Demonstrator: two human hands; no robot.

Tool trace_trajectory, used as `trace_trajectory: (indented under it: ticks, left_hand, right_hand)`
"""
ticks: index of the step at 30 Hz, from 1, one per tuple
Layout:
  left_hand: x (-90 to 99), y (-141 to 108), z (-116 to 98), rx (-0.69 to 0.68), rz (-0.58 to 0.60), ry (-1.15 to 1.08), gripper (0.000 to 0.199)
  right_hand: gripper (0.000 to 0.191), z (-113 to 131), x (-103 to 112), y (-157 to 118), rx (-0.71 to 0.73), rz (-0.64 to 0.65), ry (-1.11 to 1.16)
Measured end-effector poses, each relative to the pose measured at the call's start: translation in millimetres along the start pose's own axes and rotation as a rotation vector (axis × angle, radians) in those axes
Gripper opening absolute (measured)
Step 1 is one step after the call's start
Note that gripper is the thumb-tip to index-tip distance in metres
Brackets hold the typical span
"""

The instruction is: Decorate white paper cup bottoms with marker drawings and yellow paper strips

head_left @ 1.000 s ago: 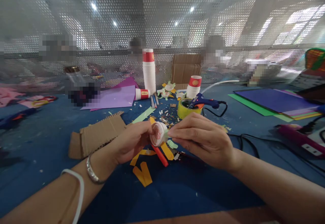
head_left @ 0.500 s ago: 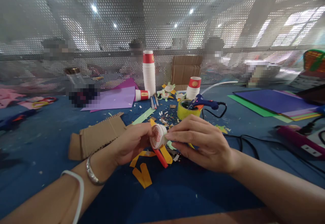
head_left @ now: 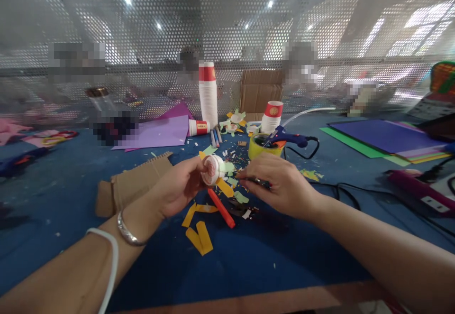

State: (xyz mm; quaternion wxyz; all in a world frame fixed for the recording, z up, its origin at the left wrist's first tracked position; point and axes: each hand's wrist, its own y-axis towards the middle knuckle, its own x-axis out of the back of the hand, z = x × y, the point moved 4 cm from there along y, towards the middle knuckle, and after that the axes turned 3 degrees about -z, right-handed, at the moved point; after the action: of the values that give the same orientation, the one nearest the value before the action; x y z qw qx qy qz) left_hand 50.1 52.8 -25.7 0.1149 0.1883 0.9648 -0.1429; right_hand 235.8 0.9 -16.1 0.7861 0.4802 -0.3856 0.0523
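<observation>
My left hand (head_left: 186, 181) pinches a short white paper cup piece (head_left: 213, 169) by its edge. Its round face with a pinkish print is turned toward me. A yellow-orange paper strip (head_left: 225, 188) and a pale green paper piece (head_left: 227, 167) stick out from the cup piece. Just to the right, my right hand (head_left: 280, 181) is closed, fingers pinched round something slim and dark that I cannot make out. An orange-red marker (head_left: 222, 209) lies below the cup piece, beside folded orange paper strips (head_left: 200, 238).
Behind my hands stand a tall paper cup stack (head_left: 208, 98), a shorter stack (head_left: 272, 117) and a yellow tape roll (head_left: 254, 152) with a blue glue gun (head_left: 291, 138) resting on it. Cardboard (head_left: 142, 179) lies left. Coloured sheets (head_left: 384, 136) and a power strip (head_left: 415, 190) lie right.
My right hand has come away from the cup piece and now grips something slim and dark. The left hand holds the cup piece slightly further left, uncovering green paper.
</observation>
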Motion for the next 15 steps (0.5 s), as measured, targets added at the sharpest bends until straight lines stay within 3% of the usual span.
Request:
trace_trajectory:
  ticks: [4, 6, 10, 15]
  left_hand:
    - [0.8, -2, -4, 0.02, -0.144, -0.025, 0.017]
    - [0.7, -4, -5, 0.027, -0.179, -0.015, 0.018]
    - [1.1, -3, -4, 0.019, -0.155, -0.012, 0.019]
    - [2.3, 1, -2, -0.018, -0.01, 0.002, 0.015]
  right_hand:
    - [0.013, -7, -17, -6, -0.067, 0.345, -0.058]
    - [0.013, -6, -20, -8, -0.09, 0.445, -0.096]
    - [0.013, -5, -22, -10, -0.082, 0.493, -0.119]
    - [0.016, -11, -25, -12, -0.049, 0.453, -0.111]
